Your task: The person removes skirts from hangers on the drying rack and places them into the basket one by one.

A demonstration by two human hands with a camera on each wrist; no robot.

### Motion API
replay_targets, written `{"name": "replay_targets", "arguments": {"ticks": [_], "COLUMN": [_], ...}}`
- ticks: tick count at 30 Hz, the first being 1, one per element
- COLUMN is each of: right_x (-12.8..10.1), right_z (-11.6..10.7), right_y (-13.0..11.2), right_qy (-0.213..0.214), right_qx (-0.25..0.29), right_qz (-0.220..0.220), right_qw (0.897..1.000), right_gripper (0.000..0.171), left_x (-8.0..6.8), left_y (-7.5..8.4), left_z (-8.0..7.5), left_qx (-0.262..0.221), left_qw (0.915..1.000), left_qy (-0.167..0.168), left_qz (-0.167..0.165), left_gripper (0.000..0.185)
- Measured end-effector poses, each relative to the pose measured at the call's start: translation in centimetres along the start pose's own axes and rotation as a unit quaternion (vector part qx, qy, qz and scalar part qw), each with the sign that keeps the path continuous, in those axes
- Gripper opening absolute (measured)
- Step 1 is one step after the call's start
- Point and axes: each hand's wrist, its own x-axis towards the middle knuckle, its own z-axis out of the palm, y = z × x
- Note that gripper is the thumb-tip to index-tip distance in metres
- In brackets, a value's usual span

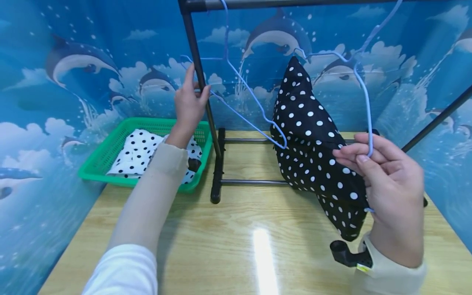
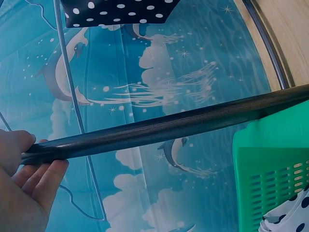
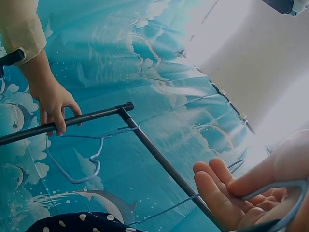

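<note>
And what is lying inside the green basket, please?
White cloth with black dots lies inside the green basket, on both sides of the left sleeve. The sleeve hides the middle part; what lies under the cloth cannot be seen.

Head view: the top edge is cutting off the upper end of the held blue hanger (image 1: 368,106). The rack's post (image 1: 212,127) is hiding part of the left hand (image 1: 188,102); the left sleeve (image 1: 162,180) is covering some of the white dotted cloth (image 1: 134,151). The right hand (image 1: 396,184) is masking part of the black dotted cloth (image 1: 313,139); from my distant station I am failing to make out the tiny yellow label (image 1: 363,267). Left wrist view: the frame is cropping the green basket (image 2: 263,135) at right and below. Right wrist view: the bottom edge is leaving me a strip of the black dotted cloth, and the upper edge is truncating a dark device (image 3: 279,5).
</note>
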Motion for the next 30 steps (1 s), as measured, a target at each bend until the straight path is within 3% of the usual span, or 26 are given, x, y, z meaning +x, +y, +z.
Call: {"name": "replay_targets", "arguments": {"ticks": [6, 13, 26, 30], "right_x": [0.14, 0.28, 0.38, 0.36], "right_z": [0.19, 0.32, 0.26, -0.3], "right_y": [0.12, 0.53, 0.82, 0.75], "right_qy": [-0.006, 0.0, -0.001, 0.0], "right_qx": [0.031, -0.002, -0.004, 0.02], "right_qz": [-0.003, 0.01, 0.036, 0.03], "right_qw": [1.0, 1.0, 0.999, 0.999], "right_gripper": [0.029, 0.026, 0.026, 0.028], "left_x": [0.02, -0.05, -0.09, 0.01], "left_y": [-0.02, -0.02, -0.03, -0.06], "left_z": [0.07, 0.08, -0.24, 0.07], "left_qx": [-0.002, -0.009, 0.001, 0.013], "left_qw": [1.0, 0.9999, 1.0, 0.9999], "left_qy": [0.001, 0.001, 0.007, 0.004], "left_qz": [0.004, 0.004, -0.007, -0.006], "left_gripper": [0.059, 0.056, 0.056, 0.057]}}
